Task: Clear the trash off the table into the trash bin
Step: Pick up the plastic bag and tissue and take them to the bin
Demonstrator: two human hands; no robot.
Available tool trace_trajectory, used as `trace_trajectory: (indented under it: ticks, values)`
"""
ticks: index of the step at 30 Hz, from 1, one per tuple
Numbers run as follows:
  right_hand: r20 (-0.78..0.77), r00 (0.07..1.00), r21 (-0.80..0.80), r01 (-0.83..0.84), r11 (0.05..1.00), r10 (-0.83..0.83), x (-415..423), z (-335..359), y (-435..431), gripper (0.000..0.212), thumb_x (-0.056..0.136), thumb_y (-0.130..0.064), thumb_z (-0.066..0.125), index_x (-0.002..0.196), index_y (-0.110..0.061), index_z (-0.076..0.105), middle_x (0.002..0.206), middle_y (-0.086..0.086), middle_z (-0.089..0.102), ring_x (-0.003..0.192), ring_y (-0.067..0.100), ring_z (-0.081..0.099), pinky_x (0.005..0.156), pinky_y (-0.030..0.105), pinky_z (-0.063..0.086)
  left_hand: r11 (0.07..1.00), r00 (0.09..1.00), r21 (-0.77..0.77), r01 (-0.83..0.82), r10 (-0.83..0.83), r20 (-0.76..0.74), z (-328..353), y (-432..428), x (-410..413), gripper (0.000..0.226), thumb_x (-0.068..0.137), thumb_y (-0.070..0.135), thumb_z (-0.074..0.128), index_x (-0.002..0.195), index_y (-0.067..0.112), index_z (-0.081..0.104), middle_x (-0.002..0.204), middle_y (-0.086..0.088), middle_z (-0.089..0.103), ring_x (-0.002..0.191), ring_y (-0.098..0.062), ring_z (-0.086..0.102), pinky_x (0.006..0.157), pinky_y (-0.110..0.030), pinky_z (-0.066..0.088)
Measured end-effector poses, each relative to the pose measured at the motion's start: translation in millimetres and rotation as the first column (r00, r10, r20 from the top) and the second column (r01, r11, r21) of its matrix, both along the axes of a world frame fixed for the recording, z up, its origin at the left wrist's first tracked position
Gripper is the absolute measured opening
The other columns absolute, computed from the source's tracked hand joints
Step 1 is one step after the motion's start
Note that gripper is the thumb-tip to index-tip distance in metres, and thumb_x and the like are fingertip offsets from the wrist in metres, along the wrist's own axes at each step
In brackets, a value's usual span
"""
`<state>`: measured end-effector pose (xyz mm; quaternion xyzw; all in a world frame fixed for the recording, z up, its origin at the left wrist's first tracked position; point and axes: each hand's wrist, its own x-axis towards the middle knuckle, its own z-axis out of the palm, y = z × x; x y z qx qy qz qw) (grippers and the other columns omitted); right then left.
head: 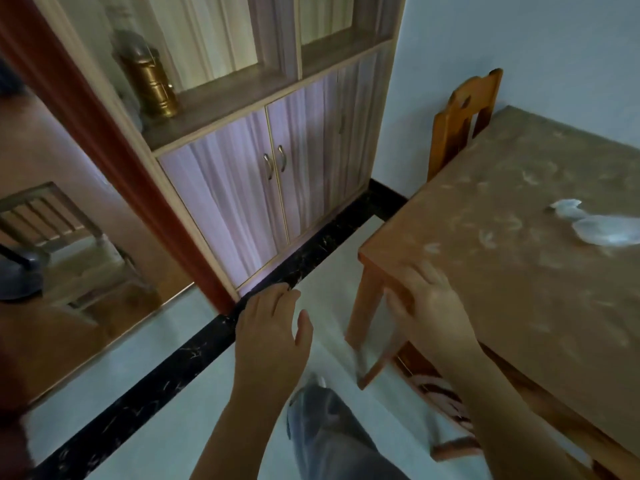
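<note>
Right hand (429,299) is hovering at the bench (485,271) corner, fingers loosely spread and holding nothing. Left hand (270,327) is hanging open over the floor. Pale crumpled trash (602,230) is lying well along the bench. Best going in over the top, clearing that corner edge. Open floor is lying left, and no bin is showing.

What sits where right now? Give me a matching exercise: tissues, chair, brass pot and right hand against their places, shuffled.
Things:
1. tissues
2. chair
3. brass pot
4. right hand

Places:
A. on the cabinet shelf
B. at the near corner of the table
C. on the tabletop
D. at the table's far side

Pairs: 1-C, 2-D, 3-A, 4-B
</note>
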<state>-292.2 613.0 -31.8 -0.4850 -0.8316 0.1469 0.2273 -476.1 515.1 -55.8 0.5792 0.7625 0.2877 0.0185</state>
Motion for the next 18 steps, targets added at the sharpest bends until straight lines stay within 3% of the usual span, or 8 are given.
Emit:
trace_trajectory:
  ticks: [3, 5, 9, 12, 18]
  values:
    - [-0.010, 1.000, -0.014, 0.002, 1.000, -0.002, -37, -5, 58, 0.033, 0.082, -0.027, 0.043, 0.102, -0.009, 0.062, 0.107, 0.011, 0.059, 0.090, 0.031, 0.055, 0.072, 0.040, 0.049, 0.998, 0.997, -0.017, 0.060, -0.061, -0.048, 6, 61, -38, 0.037, 0.081, 0.025, 0.042, 0.095, 0.000, 0.065, 0.094, -0.017, 0.067, 0.084, -0.033, 0.063, 0.071, -0.044, 0.054]
    - [-0.004, 1.000, -0.021, 0.027, 0.999, -0.027, -57, -5, 95, 0.034, 0.079, -0.026, 0.046, 0.099, -0.005, 0.063, 0.105, 0.015, 0.061, 0.089, 0.034, 0.057, 0.074, 0.040, 0.050, 0.993, 0.991, 0.013, 0.116, -0.115, -0.066, 16, 99, -58, 0.035, 0.080, 0.024, 0.043, 0.095, 0.001, 0.065, 0.094, -0.015, 0.067, 0.083, -0.030, 0.061, 0.072, -0.039, 0.051]
    - [0.052, 0.996, 0.003, 0.075, 0.997, -0.075, -86, -3, 158, 0.042, 0.081, -0.031, 0.034, 0.101, -0.005, 0.061, 0.113, 0.009, 0.059, 0.100, 0.028, 0.051, 0.078, 0.041, 0.048, 0.979, 0.980, 0.059, 0.195, -0.191, -0.063, 31, 175, -91, 0.032, 0.079, 0.023, 0.043, 0.091, 0.004, 0.065, 0.093, -0.012, 0.066, 0.081, -0.027, 0.059, 0.070, -0.033, 0.046]
    - [-0.015, 0.987, -0.009, 0.162, 0.987, -0.162, -100, 3, 189, 0.024, 0.083, -0.016, 0.056, 0.105, -0.007, 0.060, 0.109, 0.012, 0.061, 0.093, 0.030, 0.056, 0.072, 0.038, 0.051, 0.972, 0.972, 0.033, 0.231, -0.229, -0.043, 27, 225, -107, 0.034, 0.080, 0.025, 0.042, 0.093, 0.005, 0.065, 0.097, -0.012, 0.066, 0.086, -0.027, 0.060, 0.073, -0.035, 0.047]
    - [0.030, 0.927, -0.077, 0.374, 0.924, -0.373, -111, -18, 253, 0.033, 0.072, -0.007, 0.071, 0.104, -0.007, 0.063, 0.103, 0.013, 0.064, 0.091, 0.035, 0.060, 0.073, 0.042, 0.052, 0.902, 0.901, -0.029, 0.432, -0.432, -0.033, 7, 343, -134, 0.032, 0.080, 0.026, 0.044, 0.093, 0.005, 0.065, 0.096, -0.011, 0.065, 0.085, -0.030, 0.061, 0.070, -0.036, 0.049]
